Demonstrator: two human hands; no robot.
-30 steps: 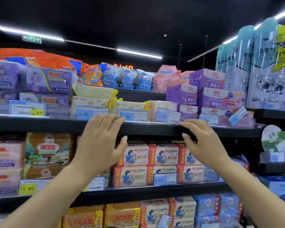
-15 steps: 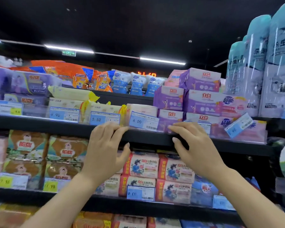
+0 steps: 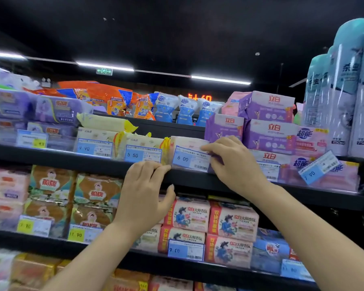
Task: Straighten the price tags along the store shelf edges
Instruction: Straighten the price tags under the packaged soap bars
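Blue price tags stand in a clear strip along the upper black shelf edge [image 3: 51, 158]. The 6.00 tag [image 3: 186, 158] sits slightly tilted; my right hand [image 3: 233, 164] pinches its right end with fingers and thumb. My left hand [image 3: 145, 192] rests with straight fingers on the shelf edge just below the 5.50 tag [image 3: 142, 155], its fingertips near the 6.00 tag's lower left corner. A 9.90 tag [image 3: 94, 148] stands further left. At the right, the 7.90 tag [image 3: 317, 166] is strongly tilted.
Soap packs fill the upper shelf, purple boxes [image 3: 267, 131] behind my right hand, tall spray cans [image 3: 345, 85] at far right. The lower shelf holds soap bars with a 9.00 tag [image 3: 185, 249] and yellow tags [image 3: 76, 235].
My right hand rose from the shelf edge and took hold of the 6.00 tag's right end. My left hand stayed on the shelf edge. The view shifted right and closer.
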